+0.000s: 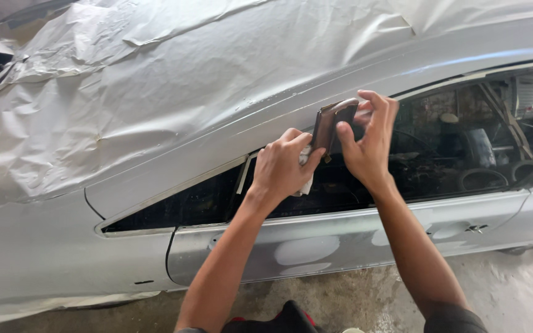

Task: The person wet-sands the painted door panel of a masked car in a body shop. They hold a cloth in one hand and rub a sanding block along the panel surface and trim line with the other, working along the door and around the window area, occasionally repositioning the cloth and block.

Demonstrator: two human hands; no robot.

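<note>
Between both hands' fingertips (345, 131), brown sanding block (328, 126) against car window frame (439, 86).

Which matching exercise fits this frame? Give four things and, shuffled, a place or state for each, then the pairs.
Things:
1. brown sanding block
2. white cloth
3. masking paper
4. rear door handle

Places or states:
A. crumpled over the car's roof and rear
B. pinched in the right hand, against the window frame
C. on the grey door panel, low at right
D. bunched in the left hand

Pairs: 1-B, 2-D, 3-A, 4-C
</note>
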